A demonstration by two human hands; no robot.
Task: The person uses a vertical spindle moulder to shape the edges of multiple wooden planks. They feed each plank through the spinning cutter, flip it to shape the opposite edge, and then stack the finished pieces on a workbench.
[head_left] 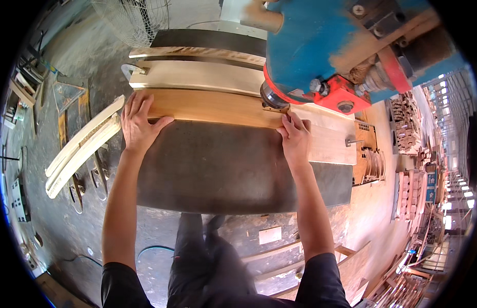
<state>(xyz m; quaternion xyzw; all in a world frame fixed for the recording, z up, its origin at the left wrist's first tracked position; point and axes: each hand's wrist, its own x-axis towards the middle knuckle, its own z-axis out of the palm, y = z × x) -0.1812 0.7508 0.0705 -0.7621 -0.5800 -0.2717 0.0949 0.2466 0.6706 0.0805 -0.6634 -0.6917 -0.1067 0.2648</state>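
A long brown wooden board (212,109) lies flat on the dark machine table (218,164), against a paler wooden fence (197,74). At its left end, my left hand (137,123) grips it, fingers over the top and thumb along the near edge. My right hand (296,134) pinches its right end, fingers curled near a small dark piece (275,109) on the board. Just above that end hangs the dark round spindle nose (272,96) of a blue machine head (305,46); whether it touches the wood I cannot tell.
A clamp (133,69) holds the fence's left end, and a bolt (353,141) stands on the pale board at right. Curved pale wood strips (87,143) rest at left. A wire fan guard (130,20) is behind; stacked wood pieces (407,126) stand far right.
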